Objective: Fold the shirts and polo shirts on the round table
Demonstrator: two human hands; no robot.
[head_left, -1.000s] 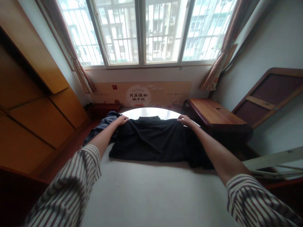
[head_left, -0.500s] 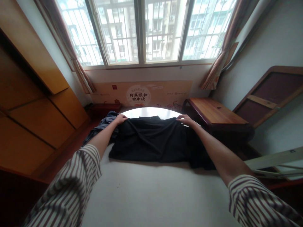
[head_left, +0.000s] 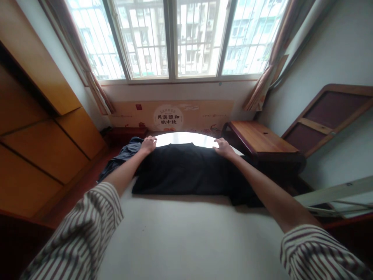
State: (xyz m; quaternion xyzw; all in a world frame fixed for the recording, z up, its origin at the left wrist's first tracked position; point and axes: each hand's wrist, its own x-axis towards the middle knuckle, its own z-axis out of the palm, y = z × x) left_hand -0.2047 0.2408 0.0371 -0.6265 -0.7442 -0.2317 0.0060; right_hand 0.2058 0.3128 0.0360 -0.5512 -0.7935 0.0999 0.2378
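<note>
A black shirt (head_left: 183, 171) lies folded across the far part of a white table (head_left: 186, 241). Its upper edge, with a short collar-like strip in the middle, runs between my hands. My left hand (head_left: 149, 144) rests on the shirt's far left corner, fingers apart and pointing away from me. At the far right corner, my right hand (head_left: 223, 147) touches the cloth with its fingers spread. Part of the shirt spreads out beneath my right forearm, which hides some of it. Beside my left hand, a crumpled dark blue-grey garment (head_left: 121, 157) hangs at the table's left edge.
Wooden cabinets (head_left: 43, 155) stand along the left. A wooden desk (head_left: 259, 136) is beyond the table on the right, near a leaning framed panel (head_left: 329, 116). A printed banner (head_left: 201, 116) runs below the barred window (head_left: 175, 39).
My fingers have loosened from their pinch on the shirt's far corners and spread apart. The shirt's diagonal creases have flattened out. The view has shifted slightly.
</note>
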